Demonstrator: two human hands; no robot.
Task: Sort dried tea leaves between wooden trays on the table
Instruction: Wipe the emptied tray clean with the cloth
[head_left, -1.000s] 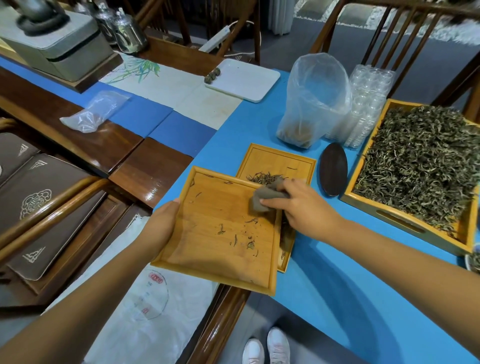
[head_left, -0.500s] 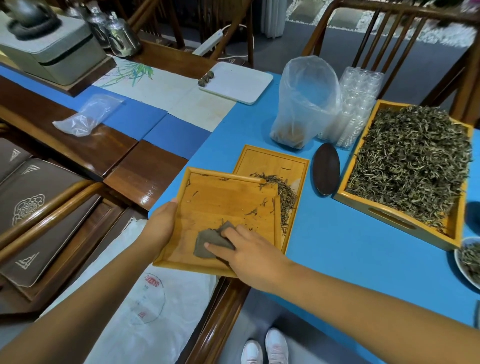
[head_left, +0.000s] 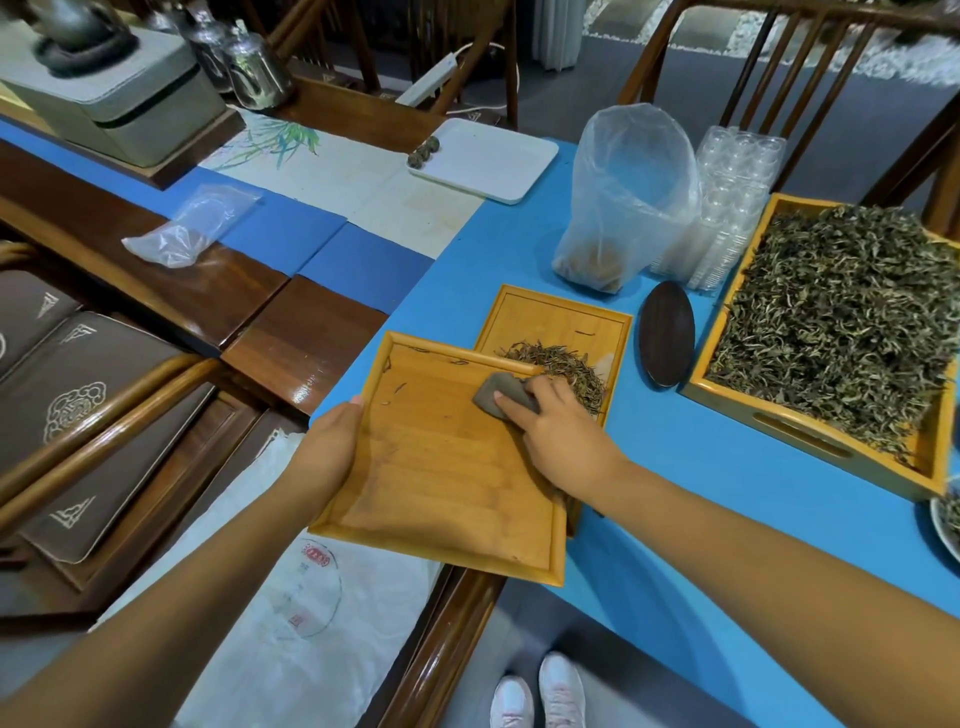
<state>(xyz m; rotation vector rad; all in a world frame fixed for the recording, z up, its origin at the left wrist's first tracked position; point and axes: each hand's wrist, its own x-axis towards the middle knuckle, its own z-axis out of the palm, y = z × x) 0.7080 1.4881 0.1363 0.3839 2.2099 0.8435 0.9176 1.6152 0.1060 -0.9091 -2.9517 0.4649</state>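
Observation:
My left hand (head_left: 330, 449) grips the left edge of a square wooden tray (head_left: 441, 493), held tilted over the table's front edge. My right hand (head_left: 558, 434) presses a grey cloth (head_left: 498, 392) against the tray's far right corner. That corner overlaps a smaller wooden tray (head_left: 550, 317) lying on the blue table cover, where a small heap of dried tea leaves (head_left: 566, 364) sits. A few stray leaves cling to the held tray. A large wooden tray (head_left: 810, 441) full of tea leaves (head_left: 841, 322) stands at the right.
A dark oval scoop (head_left: 666, 340) lies between the small and large trays. Behind stand a clear plastic bag (head_left: 623, 192), stacked clear plastic lids (head_left: 727, 202) and a white tray (head_left: 483, 158) with small tea balls. A bowl's rim (head_left: 945, 519) shows at the right edge.
My right hand swept the grey cloth from the tray's near edge up to its far right corner, pushing leaves onto the smaller tray. The held tray now holds fewer leaves.

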